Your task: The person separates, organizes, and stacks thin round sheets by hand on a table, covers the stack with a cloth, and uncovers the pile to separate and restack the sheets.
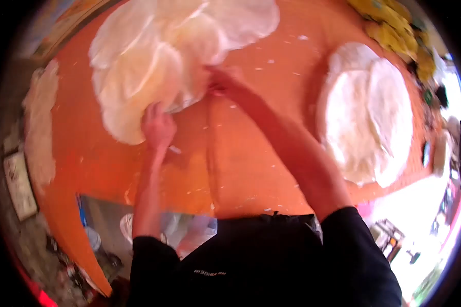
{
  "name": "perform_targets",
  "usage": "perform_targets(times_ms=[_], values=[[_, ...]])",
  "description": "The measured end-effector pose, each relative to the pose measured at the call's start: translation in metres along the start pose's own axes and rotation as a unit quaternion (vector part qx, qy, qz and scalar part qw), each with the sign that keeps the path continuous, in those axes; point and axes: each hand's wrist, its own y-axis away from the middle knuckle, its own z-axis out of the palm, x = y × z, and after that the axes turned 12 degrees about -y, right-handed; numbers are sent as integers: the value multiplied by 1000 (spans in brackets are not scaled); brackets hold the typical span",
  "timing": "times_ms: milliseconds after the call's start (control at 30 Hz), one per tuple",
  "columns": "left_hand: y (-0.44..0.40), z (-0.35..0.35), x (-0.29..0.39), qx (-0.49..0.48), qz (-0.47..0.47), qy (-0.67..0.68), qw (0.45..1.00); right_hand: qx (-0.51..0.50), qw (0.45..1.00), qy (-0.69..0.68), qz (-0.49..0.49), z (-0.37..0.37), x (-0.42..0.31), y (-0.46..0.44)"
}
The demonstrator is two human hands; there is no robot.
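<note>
Thin, pale, round sheets that look like flatbread (pixel 133 77) lie overlapping in a spread at the top left of the orange table. At the near edge of this spread, my left hand (pixel 159 127) has its fingers curled on the rim of one sheet. My right hand (pixel 218 82) is at the right edge of the same sheets, touching or very close to them. Motion smears its fingers, so its grip is unclear.
A thick oval pile of similar sheets (pixel 366 117) rests on the table's right side. Pale material (pixel 41 123) lines the left edge. Yellow cloth or bags (pixel 394 30) lie at the top right. White scraps dot the orange tabletop (pixel 251 169).
</note>
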Motion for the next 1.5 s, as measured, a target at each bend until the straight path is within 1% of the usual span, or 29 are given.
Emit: perform_targets(times_ms=[33,67,100,167,200,333,367,433,467,500,533,567,600,633,667,733,767,800,833,867,900,1033,1067,1133,1200,1267,1333,1400,1500], values=[[-1,2,-6,15,16,-1,1000,-29,999,26,-34,-2,7,-7],[0,0,-8,-18,-1,-19,1000,34,976,212,-42,10,-1,-10],[1,1,-16,-1,17,-3,1000,97,917,387,-26,22,-9,-13],[-2,-4,-33,62,40,8,997,181,888,293,-306,31,-9,1],[2,-13,-44,-25,-43,-46,998,174,886,254,-346,33,-24,21],[-8,-100,-18,9,-51,-25,998,113,855,252,-439,-34,-97,123],[-9,-116,-5,-25,-56,5,998,173,827,291,-449,-61,-114,149],[0,-130,25,-81,-18,49,995,201,897,222,-324,-132,-154,202],[7,-136,41,-102,22,64,992,252,889,192,-331,-158,-169,232],[7,-145,75,-78,50,117,989,268,842,247,-397,-188,-173,261],[23,-136,82,-125,67,136,981,261,839,318,-356,-233,-183,283],[23,-145,114,-99,94,165,977,309,830,348,-309,-273,-186,301],[32,-145,134,-121,80,212,966,378,782,418,-265,-329,-185,309],[37,-151,156,-153,82,199,964,498,655,532,-200,-340,-180,321],[42,-155,175,-157,91,217,959,531,501,618,-291,-362,-160,328],[55,-154,209,-151,96,263,948,547,460,611,-342,-342,-133,340],[58,-157,227,-134,113,284,943,458,693,463,-309,-328,-111,341],[63,-158,243,-132,119,306,935,332,866,275,-252,-310,-89,337],[68,-162,256,-154,126,307,931,215,970,56,-98,-289,-65,326],[70,-164,266,-153,139,306,929,112,993,-20,-27,-259,-44,321],[74,-165,276,-161,159,294,929,61,998,-27,1,-232,-25,317],[102,-164,302,-182,218,274,919,149,963,190,-122,-188,14,287],[103,-165,306,-164,221,267,923,119,967,185,-129,-199,24,272],[95,-185,310,-163,246,282,913,76,969,183,-148,-191,-35,326],[91,-202,311,-84,271,336,898,159,950,206,-171,-208,-61,353],[90,-202,313,-71,275,359,889,120,964,48,-232,-247,-80,385],[92,-196,310,-87,240,381,889,154,954,-38,-256,-295,-89,420],[87,-187,307,-104,225,366,897,268,909,-119,-297,-326,-82,446],[93,-158,291,-183,180,332,908,325,876,-139,-328,-415,-35,453]])
